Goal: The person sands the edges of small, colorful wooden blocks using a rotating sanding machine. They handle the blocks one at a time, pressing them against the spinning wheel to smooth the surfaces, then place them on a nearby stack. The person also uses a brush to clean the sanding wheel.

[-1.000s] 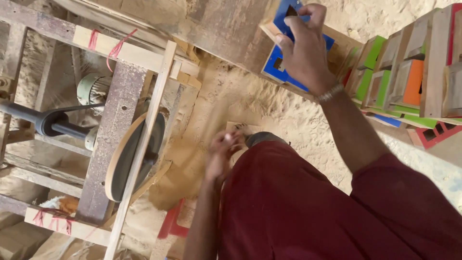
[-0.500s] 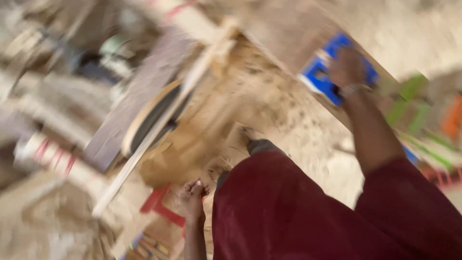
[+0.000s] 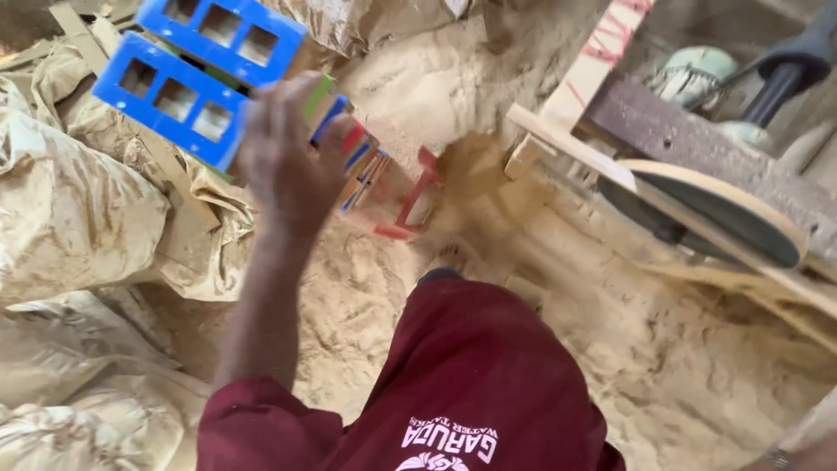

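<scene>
Spreading under everything, the sawdust-covered floor [image 3: 680,349] fills the view below and to the right of the raised hand; dusty tan sacks [image 3: 70,218] are heaped to the left of that hand and below it, some reaching behind it toward the top edge; well to its right stands a wooden machine frame [image 3: 689,139] with a round sanding disc [image 3: 715,209] lying edge-on, a pale green motor [image 3: 697,70] and a dark pipe [image 3: 785,74] beyond; the person's dark red shirt [image 3: 488,384] covers the lower middle, below the arm; a blue painted wooden frame with square openings [image 3: 187,74] rests on the sacks just left of and above the hand, partly hidden by it; a red wooden piece [image 3: 414,196] leans in the sawdust just right of the hand; the left hand [image 3: 292,161] is lifted with its back to the camera, fingers curled around a stack of small painted wooden pieces [image 3: 353,148] in green, blue, red and orange, which stick out from its right side, blurred; the right hand is out of view apart from a sliver of wrist at the bottom right corner, so its state cannot be told.
</scene>
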